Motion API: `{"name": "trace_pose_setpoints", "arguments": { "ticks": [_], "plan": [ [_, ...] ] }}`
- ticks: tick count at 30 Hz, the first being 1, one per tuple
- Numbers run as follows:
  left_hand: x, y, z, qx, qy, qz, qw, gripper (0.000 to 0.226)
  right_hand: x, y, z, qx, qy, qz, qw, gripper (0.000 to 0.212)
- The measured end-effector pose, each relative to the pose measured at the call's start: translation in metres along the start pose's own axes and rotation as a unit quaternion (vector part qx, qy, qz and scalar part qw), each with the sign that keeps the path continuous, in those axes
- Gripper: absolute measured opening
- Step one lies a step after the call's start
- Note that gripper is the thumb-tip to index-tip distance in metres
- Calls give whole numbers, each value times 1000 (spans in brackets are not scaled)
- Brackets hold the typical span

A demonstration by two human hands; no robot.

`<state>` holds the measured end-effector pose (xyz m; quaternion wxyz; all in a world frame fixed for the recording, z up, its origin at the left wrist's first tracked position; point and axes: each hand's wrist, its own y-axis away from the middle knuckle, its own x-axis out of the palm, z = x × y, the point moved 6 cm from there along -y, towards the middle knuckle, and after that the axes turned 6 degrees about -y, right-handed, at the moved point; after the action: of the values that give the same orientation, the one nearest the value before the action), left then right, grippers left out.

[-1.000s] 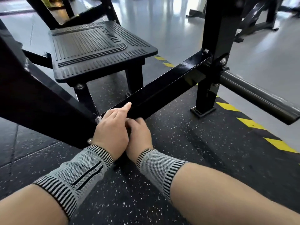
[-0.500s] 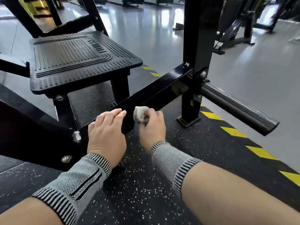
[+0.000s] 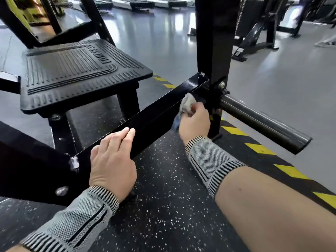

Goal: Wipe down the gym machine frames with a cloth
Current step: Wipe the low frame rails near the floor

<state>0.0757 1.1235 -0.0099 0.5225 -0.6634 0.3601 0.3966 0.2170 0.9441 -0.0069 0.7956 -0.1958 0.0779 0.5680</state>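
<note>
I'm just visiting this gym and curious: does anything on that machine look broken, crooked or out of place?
Nothing stands out. The black crossbar runs straight into the upright post, bolts in place. The right hand holds a crumpled cloth against it; the left hand rests on it.

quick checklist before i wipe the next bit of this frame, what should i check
1. Cloth held firmly in the right hand: ok.
2. Cloth touching the crossbar: ok, near the upright post.
3. Left hand steadying the crossbar, clear of the cloth: ok.
4. Bolt at the joint beside the cloth, snag risk: cannot tell.
5. Steel peg free of weights: ok.
6. Cloth clean enough: cannot tell.
</note>
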Motion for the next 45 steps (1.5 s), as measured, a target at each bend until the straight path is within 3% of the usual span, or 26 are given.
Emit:
{"name": "trace_pose_setpoints", "arguments": {
  "ticks": [2, 6, 11, 15, 20, 24, 27, 29, 31, 33, 35, 37, 41, 45],
  "plan": [
    [1, 0, 1, 13, -3, 5, 1000, 73, -12, -17, 12, -6, -5, -30, 1000, 16],
    [-3, 3, 6, 36, 7, 8, 999, 68, -14, -19, 1, 83, -17, -49, 995, 18],
    [-7, 15, 17, 24, 28, 21, 999, 64, 24, 58, 23, -58, -8, 73, 996, 18],
    [-13, 38, 34, 16, 31, 31, 999, 62, 46, 107, 19, -65, 0, 159, 985, 17],
    [-29, 55, 55, -18, 61, 69, 996, 54, 97, 191, 24, -92, 26, 315, 944, 23],
    [-36, 57, 56, -10, 75, 77, 994, 51, 101, 189, 27, -85, 45, 309, 946, 18],
    [-33, 51, 54, 18, 77, 68, 995, 54, 70, 146, 37, -108, 30, 214, 970, 13],
    [-29, 48, 52, 24, 73, 64, 995, 54, 49, 123, 56, -195, 31, 157, 968, 17],
    [-28, 44, 52, 22, 77, 51, 996, 54, 49, 122, 81, -340, 75, 170, 922, 22],
    [-29, 43, 52, 26, 69, 34, 997, 52, 62, 136, 90, -460, 181, 183, 850, 27],
    [-28, 40, 51, 29, 61, 22, 997, 50, 67, 137, 93, -504, 278, 176, 799, 44],
    [-28, 39, 49, 34, 54, 10, 998, 48, 59, 120, 92, -471, 356, 187, 785, 40],
    [-30, 43, 43, 65, 39, -15, 997, 48, 11, 84, 74, -343, 422, 166, 822, 24],
    [-32, 42, 27, 93, 70, -27, 993, 46, 3, 103, 39, -269, 470, 270, 796, 29]
  ]
}}
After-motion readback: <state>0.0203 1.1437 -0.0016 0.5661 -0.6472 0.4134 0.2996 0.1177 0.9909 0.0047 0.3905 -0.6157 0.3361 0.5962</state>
